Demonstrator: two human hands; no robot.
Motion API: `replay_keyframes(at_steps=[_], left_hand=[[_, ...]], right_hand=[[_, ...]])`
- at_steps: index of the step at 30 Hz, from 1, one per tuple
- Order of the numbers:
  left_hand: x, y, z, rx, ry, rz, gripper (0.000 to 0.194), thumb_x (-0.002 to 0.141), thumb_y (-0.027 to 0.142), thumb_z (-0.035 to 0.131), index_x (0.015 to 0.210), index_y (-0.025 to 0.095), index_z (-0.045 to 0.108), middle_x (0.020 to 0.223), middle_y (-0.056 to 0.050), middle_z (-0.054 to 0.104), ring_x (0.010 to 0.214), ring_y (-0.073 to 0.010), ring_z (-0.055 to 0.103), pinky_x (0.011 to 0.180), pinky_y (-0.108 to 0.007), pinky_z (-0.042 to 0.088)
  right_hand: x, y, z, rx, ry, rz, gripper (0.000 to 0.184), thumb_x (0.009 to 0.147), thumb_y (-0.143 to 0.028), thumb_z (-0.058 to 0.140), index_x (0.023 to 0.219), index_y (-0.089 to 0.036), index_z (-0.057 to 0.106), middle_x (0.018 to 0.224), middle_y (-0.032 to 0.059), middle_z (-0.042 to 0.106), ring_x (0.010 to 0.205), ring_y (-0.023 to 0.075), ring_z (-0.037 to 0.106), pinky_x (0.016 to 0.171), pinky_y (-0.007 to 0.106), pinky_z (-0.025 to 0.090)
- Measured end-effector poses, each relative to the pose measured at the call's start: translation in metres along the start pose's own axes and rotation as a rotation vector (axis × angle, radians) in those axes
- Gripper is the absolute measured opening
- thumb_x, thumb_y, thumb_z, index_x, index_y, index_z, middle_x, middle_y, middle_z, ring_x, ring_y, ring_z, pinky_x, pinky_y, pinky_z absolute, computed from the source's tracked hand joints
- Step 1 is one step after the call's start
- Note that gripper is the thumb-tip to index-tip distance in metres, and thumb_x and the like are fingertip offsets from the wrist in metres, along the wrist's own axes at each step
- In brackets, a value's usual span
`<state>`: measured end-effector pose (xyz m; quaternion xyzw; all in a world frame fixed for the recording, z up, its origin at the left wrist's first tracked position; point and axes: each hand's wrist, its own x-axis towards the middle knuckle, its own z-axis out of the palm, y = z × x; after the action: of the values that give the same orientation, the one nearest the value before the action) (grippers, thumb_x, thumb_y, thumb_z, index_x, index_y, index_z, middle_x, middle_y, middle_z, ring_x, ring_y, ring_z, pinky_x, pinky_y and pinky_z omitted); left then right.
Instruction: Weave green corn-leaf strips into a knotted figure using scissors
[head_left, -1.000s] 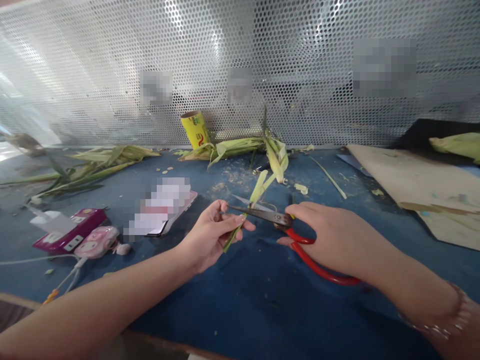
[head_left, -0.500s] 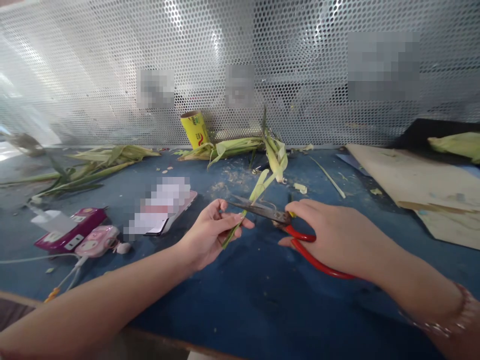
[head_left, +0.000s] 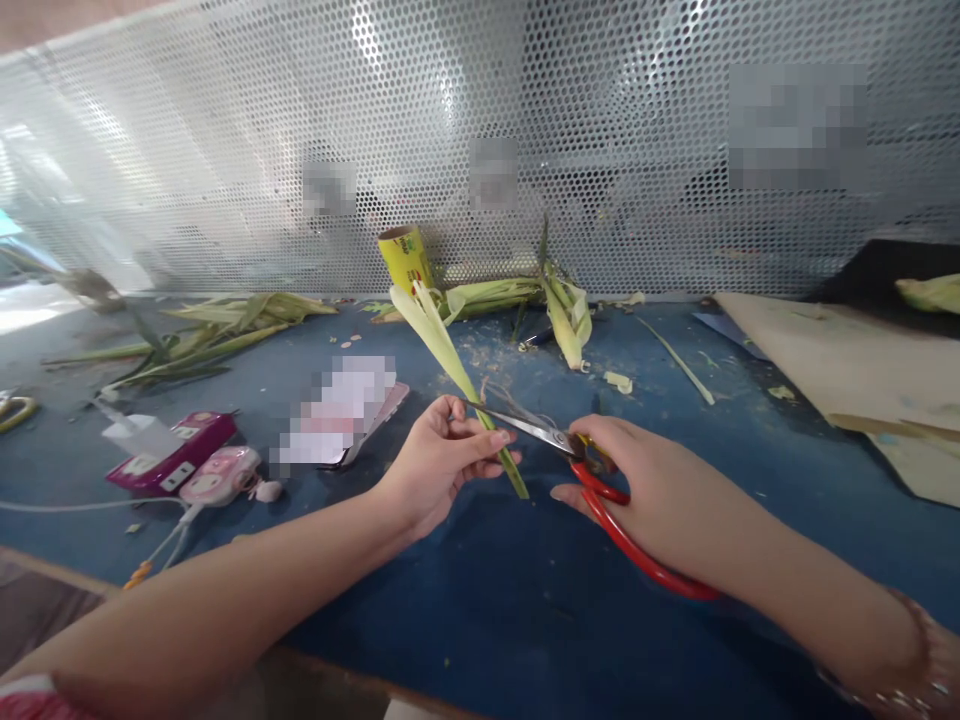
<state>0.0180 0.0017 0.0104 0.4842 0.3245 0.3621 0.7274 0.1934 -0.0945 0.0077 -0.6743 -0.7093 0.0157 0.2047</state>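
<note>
Above the near edge of the blue table (head_left: 480,610), the right hand (head_left: 626,475) is wrapped around the red handles of the scissors (head_left: 576,446) (a beaded bracelet (head_left: 930,655) circles that wrist). The left hand (head_left: 450,460) is closed in a pinch, thumb against fingers, on the lower part of a pale green husk strip (head_left: 450,357). The strip slants up toward the table's far edge, its cut end poking out below the fingers. The blades point at the strip just above the thumb; whether they straddle it is hard to tell. Toward the left edge lie a magenta power strip (head_left: 176,455) and a phone (head_left: 352,412), its screen blurred. Along the far edge, more husks (head_left: 491,297) lie near a yellow tube (head_left: 405,258), before a perforated panel (head_left: 600,110).
</note>
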Motion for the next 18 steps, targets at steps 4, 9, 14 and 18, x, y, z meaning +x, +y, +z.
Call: replay_keyframes(at_steps=[4,9,14,18], left_hand=[[-0.0011,0.0002,0.0017,0.011,0.037,0.028,0.039,0.059,0.007,0.073,0.075,0.018,0.039,0.055,0.007,0.059,0.061,-0.0142,0.067,0.049,-0.016,0.051],[-0.002,0.0005,0.0034,-0.004,0.034,-0.002,0.039,0.059,0.008,0.074,0.071,0.018,0.038,0.055,0.005,0.061,0.062,-0.0151,0.068,0.049,-0.017,0.052],[-0.0026,0.0003,0.003,-0.037,-0.01,-0.046,0.04,0.06,0.008,0.074,0.071,0.018,0.037,0.059,0.003,0.065,0.063,-0.0162,0.069,0.05,-0.017,0.053],[-0.004,0.0012,0.0019,-0.078,-0.071,-0.069,0.037,0.062,0.008,0.072,0.069,0.018,0.037,0.061,0.0,0.067,0.061,-0.0149,0.068,0.049,-0.015,0.053]], right_hand=[[-0.0002,-0.005,0.0019,0.068,-0.032,0.024,0.032,0.077,-0.046,0.055,0.098,-0.023,0.054,0.088,0.0043,0.065,0.069,0.02,0.063,0.054,0.028,0.044],[0.0016,-0.0062,0.0025,0.1,-0.051,0.062,0.032,0.075,-0.046,0.058,0.098,-0.023,0.054,0.09,0.0036,0.065,0.075,0.0213,0.063,0.06,0.03,0.046],[0.0023,-0.0057,0.0027,0.114,-0.025,0.062,0.029,0.074,-0.043,0.059,0.095,-0.023,0.056,0.087,0.0028,0.066,0.074,0.0206,0.063,0.057,0.029,0.046],[0.0015,-0.0061,0.0008,0.124,-0.016,0.034,0.028,0.073,-0.043,0.061,0.093,-0.024,0.057,0.084,0.0019,0.067,0.071,0.0195,0.063,0.054,0.027,0.045]])
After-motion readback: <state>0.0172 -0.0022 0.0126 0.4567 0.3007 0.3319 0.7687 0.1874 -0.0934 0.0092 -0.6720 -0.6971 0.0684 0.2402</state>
